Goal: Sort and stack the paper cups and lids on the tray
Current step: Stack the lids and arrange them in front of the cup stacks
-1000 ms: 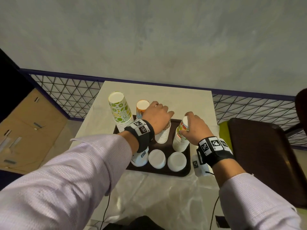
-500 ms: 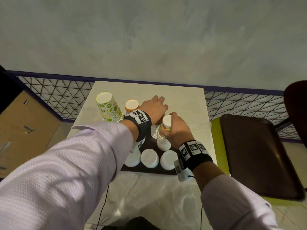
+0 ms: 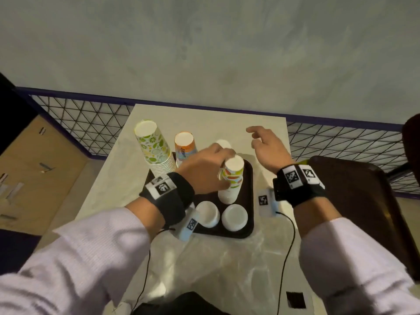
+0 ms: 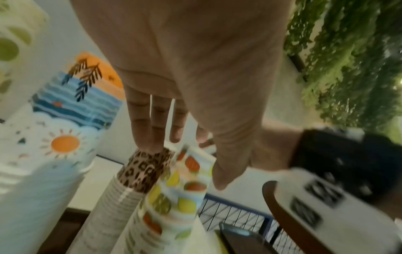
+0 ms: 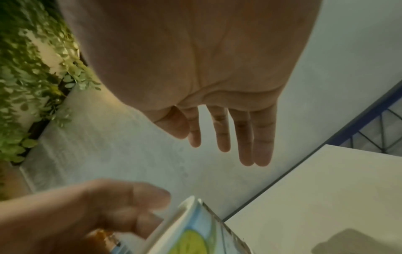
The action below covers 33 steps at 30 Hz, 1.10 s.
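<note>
Nearest me, two white lid stacks (image 3: 234, 217) sit on the front of the dark brown tray (image 3: 248, 178), which lies on the pale tabletop (image 3: 204, 119). Behind them, an upside-down stack of fruit-print paper cups (image 3: 231, 178) stands on the tray. My left hand (image 3: 202, 171) is just beside it, fingers (image 4: 150, 123) straight, their tips on a leopard-print cup stack (image 4: 141, 171) touching the fruit-print one. My right hand (image 3: 266, 148) hovers above the tabletop to the right, fingers (image 5: 245, 137) spread and relaxed, holding nothing. Farther left: an orange-and-blue beach-print cup stack (image 3: 184, 146) and a taller lime-print cup stack (image 3: 154, 146), both inverted.
</note>
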Each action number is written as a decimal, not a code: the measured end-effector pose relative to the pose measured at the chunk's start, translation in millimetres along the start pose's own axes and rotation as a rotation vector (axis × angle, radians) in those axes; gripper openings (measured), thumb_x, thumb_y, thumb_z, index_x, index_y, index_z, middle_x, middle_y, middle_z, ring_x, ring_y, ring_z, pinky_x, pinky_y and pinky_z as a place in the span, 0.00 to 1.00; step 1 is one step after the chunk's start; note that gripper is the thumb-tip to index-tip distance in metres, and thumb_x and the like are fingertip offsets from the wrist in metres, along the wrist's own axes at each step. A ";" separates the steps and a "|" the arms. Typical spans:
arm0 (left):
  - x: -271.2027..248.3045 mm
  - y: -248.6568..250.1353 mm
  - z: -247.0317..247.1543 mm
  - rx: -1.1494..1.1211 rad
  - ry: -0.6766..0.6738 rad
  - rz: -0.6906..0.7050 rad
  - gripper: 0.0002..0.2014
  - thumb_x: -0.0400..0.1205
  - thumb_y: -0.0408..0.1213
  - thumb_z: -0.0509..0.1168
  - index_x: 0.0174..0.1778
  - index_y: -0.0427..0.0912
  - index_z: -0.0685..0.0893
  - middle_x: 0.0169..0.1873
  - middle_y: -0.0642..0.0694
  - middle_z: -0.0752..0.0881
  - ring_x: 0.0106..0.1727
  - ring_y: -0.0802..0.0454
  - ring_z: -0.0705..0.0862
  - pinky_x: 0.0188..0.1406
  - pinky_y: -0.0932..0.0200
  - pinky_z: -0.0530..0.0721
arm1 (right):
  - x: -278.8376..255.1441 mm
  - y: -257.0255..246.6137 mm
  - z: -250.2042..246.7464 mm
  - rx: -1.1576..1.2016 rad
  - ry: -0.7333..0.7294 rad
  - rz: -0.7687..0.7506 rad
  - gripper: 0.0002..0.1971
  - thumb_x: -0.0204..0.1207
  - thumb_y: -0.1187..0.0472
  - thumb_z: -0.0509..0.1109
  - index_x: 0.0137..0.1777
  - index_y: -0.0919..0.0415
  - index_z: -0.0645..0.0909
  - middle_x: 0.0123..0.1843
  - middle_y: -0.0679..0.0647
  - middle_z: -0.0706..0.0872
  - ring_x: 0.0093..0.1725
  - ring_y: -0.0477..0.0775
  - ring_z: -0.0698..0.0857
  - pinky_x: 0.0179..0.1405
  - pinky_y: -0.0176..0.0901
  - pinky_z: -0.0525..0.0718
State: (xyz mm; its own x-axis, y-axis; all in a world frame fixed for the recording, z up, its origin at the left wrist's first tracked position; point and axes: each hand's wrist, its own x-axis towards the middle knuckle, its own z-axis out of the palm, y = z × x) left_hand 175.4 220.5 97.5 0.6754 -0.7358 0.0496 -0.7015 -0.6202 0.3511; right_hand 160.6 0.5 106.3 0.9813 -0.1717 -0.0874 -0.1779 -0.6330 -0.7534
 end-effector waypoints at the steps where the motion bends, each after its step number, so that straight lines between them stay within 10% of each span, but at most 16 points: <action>1: -1.7 1.6 9.3 0.008 0.011 -0.004 0.36 0.74 0.54 0.76 0.77 0.45 0.78 0.66 0.39 0.85 0.60 0.39 0.88 0.57 0.44 0.89 | 9.7 -5.2 0.3 -0.026 -0.035 0.002 0.22 0.85 0.62 0.58 0.77 0.49 0.75 0.71 0.58 0.78 0.72 0.55 0.77 0.63 0.40 0.68; 13: 2.4 17.0 41.9 -0.108 0.093 -0.200 0.23 0.80 0.43 0.77 0.69 0.43 0.80 0.66 0.42 0.83 0.61 0.39 0.86 0.47 0.56 0.76 | 58.4 -44.8 29.6 -0.319 -0.525 -0.001 0.26 0.80 0.46 0.70 0.77 0.33 0.72 0.55 0.45 0.81 0.48 0.52 0.86 0.55 0.53 0.90; 20: 1.7 8.9 33.7 -0.153 0.051 -0.189 0.21 0.81 0.40 0.76 0.68 0.43 0.82 0.69 0.42 0.82 0.62 0.41 0.85 0.51 0.58 0.77 | 68.0 -44.6 36.1 -0.427 -0.553 -0.061 0.20 0.79 0.47 0.70 0.72 0.37 0.78 0.75 0.50 0.78 0.52 0.52 0.88 0.54 0.49 0.91; 26: -2.9 2.9 28.7 -0.192 0.036 -0.183 0.21 0.81 0.39 0.76 0.70 0.44 0.82 0.68 0.43 0.83 0.64 0.43 0.84 0.57 0.56 0.79 | 63.9 -31.5 34.7 -0.590 -0.505 -0.189 0.17 0.80 0.48 0.71 0.68 0.46 0.78 0.56 0.55 0.85 0.34 0.42 0.78 0.44 0.43 0.80; 33: -5.3 -9.3 24.0 -0.182 0.041 -0.189 0.22 0.81 0.36 0.75 0.71 0.42 0.81 0.68 0.42 0.82 0.65 0.42 0.83 0.59 0.52 0.83 | 54.6 -19.6 20.7 -0.692 -0.459 -0.189 0.17 0.79 0.54 0.71 0.67 0.49 0.79 0.54 0.52 0.83 0.52 0.55 0.81 0.47 0.45 0.79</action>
State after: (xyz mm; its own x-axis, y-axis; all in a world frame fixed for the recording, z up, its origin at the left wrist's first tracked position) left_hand 172.9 223.6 71.5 0.8020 -0.5973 0.0035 -0.5116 -0.6839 0.5201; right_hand 219.2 19.1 102.9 0.9053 0.2117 -0.3683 0.1332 -0.9647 -0.2271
